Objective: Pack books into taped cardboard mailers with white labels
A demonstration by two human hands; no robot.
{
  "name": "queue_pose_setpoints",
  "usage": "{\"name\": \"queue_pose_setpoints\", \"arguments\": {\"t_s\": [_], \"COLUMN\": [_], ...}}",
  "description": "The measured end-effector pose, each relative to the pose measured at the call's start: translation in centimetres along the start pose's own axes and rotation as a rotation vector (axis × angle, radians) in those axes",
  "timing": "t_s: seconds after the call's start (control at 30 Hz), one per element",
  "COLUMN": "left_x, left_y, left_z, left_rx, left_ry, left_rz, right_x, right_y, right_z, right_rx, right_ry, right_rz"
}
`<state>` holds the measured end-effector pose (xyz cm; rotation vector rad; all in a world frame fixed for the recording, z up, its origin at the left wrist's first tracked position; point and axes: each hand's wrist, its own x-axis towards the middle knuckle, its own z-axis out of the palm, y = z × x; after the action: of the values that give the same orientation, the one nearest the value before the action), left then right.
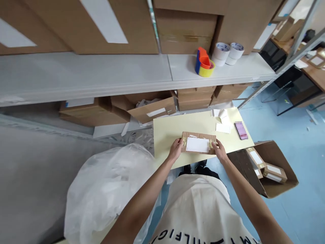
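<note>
Nearest to me, low on my left, a big clear plastic bag point(109, 189) bulges up from the floor, crumpled and whitish. Past it my two arms reach forward to the table point(167, 135), a small pale yellow top.

My left hand point(175, 149) is curled around the left end of the parcel point(198, 137), thumb on top and fingers tucked at the edge. My right hand point(219, 151) grips the right end the same way, fingers closed on the cardboard. The parcel lies flat at the near edge of the table, between both hands, a brown carton piece with clear tape at its ends and a white label point(197, 144) on its top face.

To my right, on the blue floor just beside the table, an open box point(284, 159) leans on its side with several small labelled packs point(274, 172) inside.

Further across the table lie white paper slips point(222, 128) and, near them on the right, a pink phone point(241, 130), its face blurred.

Behind the table, under the shelf point(101, 71), sit brown cartons point(152, 110), one with its flap open. On the grey shelf stands a tape dispenser point(204, 62) in red, blue and yellow, with two tape rolls point(227, 52) just beside it. Large cardboard boxes point(185, 30) fill the shelf behind them.
</note>
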<state>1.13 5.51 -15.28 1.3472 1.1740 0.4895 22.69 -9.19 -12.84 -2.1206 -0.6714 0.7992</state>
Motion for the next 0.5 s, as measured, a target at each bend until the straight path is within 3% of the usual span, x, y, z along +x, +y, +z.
{"name": "queue_pose_setpoints", "arguments": {"t_s": [0.13,0.27,0.4,0.5], "left_x": [0.1,0.3,0.9,1.5], "left_y": [2.6,5.4,7.3,8.1], "left_z": [2.0,5.4,10.7,16.2], "left_rx": [0.040,0.051,0.045,0.077], "left_ry": [-0.101,-0.334,-0.516,-0.617], "left_rz": [0.052,0.090,0.069,0.037], "right_x": [-2.0,-3.8,-5.2,-6.0], "right_y": [0.7,2.4,5.1,7.9], "right_z": [-3.1,-6.9,-11.3,-14.7], "right_rx": [0.127,0.191,0.211,0.177], "right_ry": [0.071,0.155,0.231,0.318], "right_rz": [0.085,0.148,0.161,0.167]}}
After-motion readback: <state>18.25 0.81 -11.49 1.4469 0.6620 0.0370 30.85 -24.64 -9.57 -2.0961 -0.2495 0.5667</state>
